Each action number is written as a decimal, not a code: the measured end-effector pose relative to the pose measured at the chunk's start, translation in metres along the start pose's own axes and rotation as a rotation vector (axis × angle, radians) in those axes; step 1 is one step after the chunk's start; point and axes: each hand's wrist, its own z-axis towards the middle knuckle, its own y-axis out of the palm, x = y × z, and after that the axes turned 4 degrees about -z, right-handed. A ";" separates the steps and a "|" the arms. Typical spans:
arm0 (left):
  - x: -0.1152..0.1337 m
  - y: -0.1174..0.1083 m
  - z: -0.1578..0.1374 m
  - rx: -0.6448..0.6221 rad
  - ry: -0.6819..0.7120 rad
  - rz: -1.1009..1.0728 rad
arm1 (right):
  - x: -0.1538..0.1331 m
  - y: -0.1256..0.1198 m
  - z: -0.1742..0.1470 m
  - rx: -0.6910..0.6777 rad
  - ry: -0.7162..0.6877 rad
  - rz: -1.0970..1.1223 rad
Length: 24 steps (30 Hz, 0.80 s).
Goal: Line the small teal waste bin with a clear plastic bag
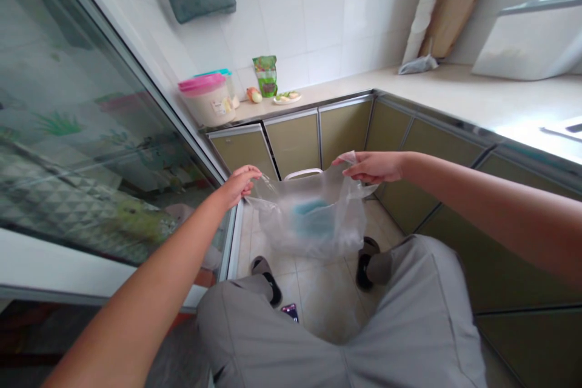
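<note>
A translucent plastic bag point(345, 227) is stretched out between my hands, above the tiled floor and between my knees. My left hand point(242, 185) pinches one corner of its mouth. On the other side, my right hand point(370, 168) grips the opposite edge between thumb and fingers. Something blue-green point(313, 215) shows blurred through the film; I cannot tell whether it lies inside the bag or behind it. Just beyond the bag, the curved white rim point(303, 173) of some object shows, the rest of it hidden.
Low cabinets point(293, 139) carry a counter point(345, 86) with a pink-lidded tub point(211, 100), a green pouch point(266, 77), an onion point(254, 95) and a small plate point(287, 100). A glass door point(113, 133) stands left. A phone point(290, 313) lies on the floor.
</note>
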 end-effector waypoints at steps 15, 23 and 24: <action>-0.042 0.002 0.056 0.220 0.395 0.678 | 0.042 -0.003 0.067 0.523 -0.033 -0.837; -0.076 0.007 0.048 0.164 0.275 1.291 | 0.072 0.004 0.105 0.505 0.040 -0.891; -0.077 0.007 0.050 0.158 0.248 1.335 | 0.072 0.004 0.110 0.510 0.038 -0.891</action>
